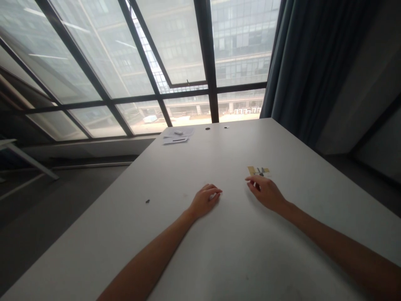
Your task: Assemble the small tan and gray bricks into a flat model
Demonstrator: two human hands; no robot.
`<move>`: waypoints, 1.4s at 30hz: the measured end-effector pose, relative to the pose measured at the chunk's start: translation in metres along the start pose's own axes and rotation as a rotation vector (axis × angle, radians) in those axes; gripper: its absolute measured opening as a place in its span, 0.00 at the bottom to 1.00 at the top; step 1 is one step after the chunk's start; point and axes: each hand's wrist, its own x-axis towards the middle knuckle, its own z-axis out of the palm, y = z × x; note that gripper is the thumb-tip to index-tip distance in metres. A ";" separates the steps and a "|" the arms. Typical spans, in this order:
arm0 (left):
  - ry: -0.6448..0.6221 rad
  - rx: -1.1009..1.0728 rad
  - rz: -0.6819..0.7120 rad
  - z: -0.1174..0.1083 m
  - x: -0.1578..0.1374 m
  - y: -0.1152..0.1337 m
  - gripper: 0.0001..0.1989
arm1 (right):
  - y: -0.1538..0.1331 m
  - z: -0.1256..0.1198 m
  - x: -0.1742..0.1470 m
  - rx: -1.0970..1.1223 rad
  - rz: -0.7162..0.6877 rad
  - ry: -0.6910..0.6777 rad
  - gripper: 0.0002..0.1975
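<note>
On the white table, my left hand rests low with its fingers curled and the tips of thumb and forefinger close together. Whatever may be between them is too small to make out. My right hand hovers to the right, its forefinger stretched out and the thumb apart from it, with nothing visible in the gap. Just beyond its fingers lie yellow strips with small grey and dark pieces among them. The right hand partly hides their near edge.
A small dark piece lies left of my left hand. Papers with a dark, thin item on them are at the far left corner. A round black disc sits near the far edge, before the windows. A dark curtain hangs right.
</note>
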 end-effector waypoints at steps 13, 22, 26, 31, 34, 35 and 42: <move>-0.052 0.035 -0.016 -0.001 -0.002 0.002 0.13 | -0.054 0.101 0.008 -0.141 0.018 -0.250 0.08; -0.056 0.032 -0.011 0.000 -0.001 -0.001 0.13 | -0.048 0.102 0.005 -0.082 0.003 -0.234 0.06; -0.040 0.046 -0.010 0.002 -0.003 -0.001 0.13 | -0.048 0.103 0.005 -0.080 0.014 -0.228 0.06; -0.051 0.119 0.000 -0.004 -0.002 0.000 0.12 | -0.046 0.103 0.004 -0.078 0.004 -0.222 0.07; -0.040 0.270 -0.024 -0.026 0.005 -0.001 0.12 | -0.045 0.103 0.004 -0.095 -0.020 -0.224 0.09; -0.033 0.326 -0.063 -0.038 0.007 -0.004 0.12 | -0.045 0.104 0.003 -0.097 -0.031 -0.225 0.09; -0.209 0.592 -0.773 -0.156 -0.006 -0.061 0.11 | -0.042 0.107 0.001 -0.096 -0.063 -0.218 0.10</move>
